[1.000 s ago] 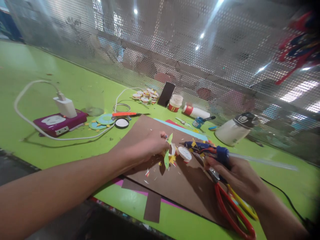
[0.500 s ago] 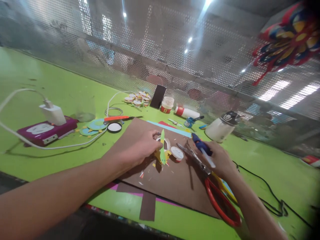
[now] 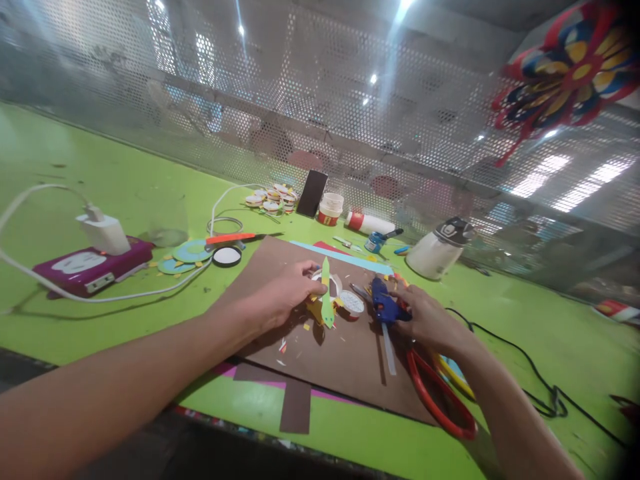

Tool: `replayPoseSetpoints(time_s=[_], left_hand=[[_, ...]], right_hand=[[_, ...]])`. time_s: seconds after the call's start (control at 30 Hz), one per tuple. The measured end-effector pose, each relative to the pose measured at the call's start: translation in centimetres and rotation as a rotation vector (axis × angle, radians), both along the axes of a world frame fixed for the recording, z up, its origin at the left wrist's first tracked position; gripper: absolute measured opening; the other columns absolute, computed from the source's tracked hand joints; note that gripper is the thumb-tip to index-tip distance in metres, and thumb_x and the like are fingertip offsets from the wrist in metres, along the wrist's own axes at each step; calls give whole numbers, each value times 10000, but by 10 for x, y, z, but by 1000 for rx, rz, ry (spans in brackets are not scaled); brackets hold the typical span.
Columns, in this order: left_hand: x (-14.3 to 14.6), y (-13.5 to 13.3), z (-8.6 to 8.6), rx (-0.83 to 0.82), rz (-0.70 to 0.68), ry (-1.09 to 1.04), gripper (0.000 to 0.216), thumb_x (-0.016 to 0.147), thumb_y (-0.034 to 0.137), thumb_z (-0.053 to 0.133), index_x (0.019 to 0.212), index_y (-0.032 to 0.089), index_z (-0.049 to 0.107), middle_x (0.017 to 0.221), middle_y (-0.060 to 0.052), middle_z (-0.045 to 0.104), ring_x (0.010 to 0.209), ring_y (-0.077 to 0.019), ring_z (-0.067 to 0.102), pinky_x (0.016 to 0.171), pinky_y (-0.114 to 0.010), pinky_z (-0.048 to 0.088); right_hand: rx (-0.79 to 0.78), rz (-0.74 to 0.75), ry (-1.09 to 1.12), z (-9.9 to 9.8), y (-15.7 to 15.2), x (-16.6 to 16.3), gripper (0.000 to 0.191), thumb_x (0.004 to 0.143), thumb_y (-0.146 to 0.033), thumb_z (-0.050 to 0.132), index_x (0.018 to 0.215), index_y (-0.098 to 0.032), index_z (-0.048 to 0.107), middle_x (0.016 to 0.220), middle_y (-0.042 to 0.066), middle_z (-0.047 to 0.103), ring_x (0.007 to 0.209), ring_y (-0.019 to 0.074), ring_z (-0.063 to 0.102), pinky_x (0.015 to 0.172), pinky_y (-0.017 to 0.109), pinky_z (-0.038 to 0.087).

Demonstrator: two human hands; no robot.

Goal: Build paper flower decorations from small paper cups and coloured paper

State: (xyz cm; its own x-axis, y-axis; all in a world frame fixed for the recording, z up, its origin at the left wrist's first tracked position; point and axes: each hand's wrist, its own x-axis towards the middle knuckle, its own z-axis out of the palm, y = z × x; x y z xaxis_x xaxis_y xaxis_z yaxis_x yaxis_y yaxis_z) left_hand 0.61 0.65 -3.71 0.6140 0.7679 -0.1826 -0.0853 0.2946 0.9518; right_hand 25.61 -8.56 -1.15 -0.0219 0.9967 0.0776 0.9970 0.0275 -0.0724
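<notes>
My left hand (image 3: pixel 285 290) is closed, thumb and fingers pinching a small paper craft above the brown board (image 3: pixel 270 327). The craft has a long green paper strip (image 3: pixel 327 297) with eye dots at its near end, lying over a white cup ring (image 3: pixel 336 283) with yellow paper pieces. Just right of it sits a short round cup piece (image 3: pixel 351 305), white inside. In my right hand (image 3: pixel 433 320), closed around it, is a blue glue gun (image 3: pixel 386 303) with a clear glue stick (image 3: pixel 389 350) jutting from its back. Red-handled scissors (image 3: pixel 434 400) lie partly hidden under that hand.
A purple power box (image 3: pixel 95 267) with a white charger stands left. Behind the board are an orange cutter (image 3: pixel 230 238), a phone (image 3: pixel 313 193), a paper cup (image 3: pixel 330 210), a blue jar (image 3: pixel 375 241) and a white bottle (image 3: pixel 435 250). A black cord (image 3: pixel 520 353) trails right.
My right hand has brought the glue gun left, closer to the craft, and turned it so the glue stick points more toward me. My left hand keeps its hold. The view has shifted slightly.
</notes>
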Motion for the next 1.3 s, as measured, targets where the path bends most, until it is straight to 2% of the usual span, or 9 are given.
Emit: replayPoseSetpoints(time_s=[0.2,0.33,0.47,0.67,0.8,1.0,1.1,1.2,1.3], left_hand=[[-1,-3,1,16,-13,4,390,740,151,648,1103,185,508,791,-49,634,528,-143,604,437,-230,428],[-1,-3,2,36,-50,23,357,728,177,680,1047,178,520,800,-55,642,543,-154,617,448,-244,451],[0,-4,3,65,-83,27,258,725,180,679,942,166,539,774,-53,642,533,-150,608,447,-242,445],[0,-7,6,37,-68,43,307,701,182,702,973,173,560,745,-32,650,515,-113,560,443,-207,394],[-1,-11,10,5,-55,35,379,656,184,757,979,186,560,676,6,632,474,-93,522,444,-194,369],[0,-11,3,108,-94,5,357,651,240,774,945,189,577,789,-23,661,611,-141,610,512,-221,425],[1,-9,-2,175,-103,59,343,647,272,780,917,164,599,757,-18,637,582,-113,564,501,-210,389],[1,-8,-4,136,-144,70,310,682,307,752,908,152,607,701,4,602,505,-66,474,475,-193,327],[3,-9,-4,87,-177,75,217,735,304,689,862,150,605,679,17,573,484,-49,429,474,-185,312]], right_hand=[[131,-74,37,11,-9,-5,467,794,-350,611,1229,-180,616,1194,151,618,1113,324,565,932,499,454],[281,8,114,20,-14,-28,303,844,-272,522,1101,-183,655,1096,122,636,1042,283,579,916,468,454],[231,145,172,23,-14,-44,233,806,-128,511,962,-192,671,1012,87,661,966,242,596,874,415,465],[261,161,369,24,-10,-60,140,860,-186,542,897,-192,677,865,58,673,819,200,607,775,356,477],[301,213,342,22,-6,-78,125,879,-200,563,923,-192,679,851,53,661,818,194,584,765,340,454],[270,234,219,25,1,-90,176,884,-244,582,1034,-207,668,914,77,601,871,218,555,784,363,450],[184,243,277,25,3,-89,164,877,-213,583,1022,-212,659,948,66,646,868,203,576,770,340,467],[113,271,352,23,3,-86,147,863,-172,575,984,-199,656,943,50,688,825,179,602,724,304,478],[127,297,252,20,1,-86,143,853,-147,569,949,-195,665,909,50,677,808,184,601,727,318,461]])
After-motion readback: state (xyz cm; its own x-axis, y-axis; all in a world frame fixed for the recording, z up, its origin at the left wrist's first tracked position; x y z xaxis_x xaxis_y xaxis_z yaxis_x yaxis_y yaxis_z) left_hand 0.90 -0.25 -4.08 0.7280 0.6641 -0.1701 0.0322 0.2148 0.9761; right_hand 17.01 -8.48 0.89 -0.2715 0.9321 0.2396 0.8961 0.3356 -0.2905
